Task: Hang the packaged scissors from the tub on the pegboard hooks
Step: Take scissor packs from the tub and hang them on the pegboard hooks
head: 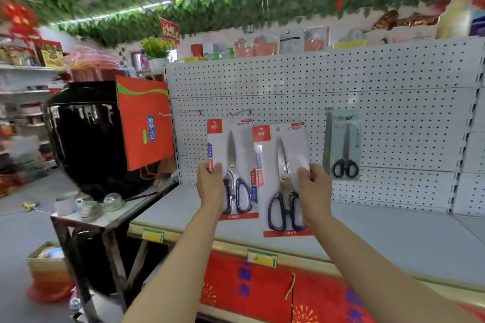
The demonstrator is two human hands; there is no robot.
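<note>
My left hand (pixel 211 186) grips a packaged pair of scissors (pixel 236 155) with a white and red card and dark handles, held upright in front of the white pegboard (pixel 380 81). My right hand (pixel 313 189) holds a second, similar scissors pack (pixel 279 165) beside it, slightly lower. Two bare metal hooks (pixel 193 112) (pixel 241 112) stick out of the pegboard just above the left pack. A greenish pack of smaller black-handled scissors (pixel 343 145) hangs on a hook to the right. The tub is not in view.
A grey shelf board (pixel 367 238) runs below the pegboard with yellow price tags on its front edge. A red gift bag (pixel 144 123) and a large black jar (pixel 81 136) stand at the left, over a small table with glass jars (pixel 90 207). A woven basket (pixel 47 265) sits on the floor.
</note>
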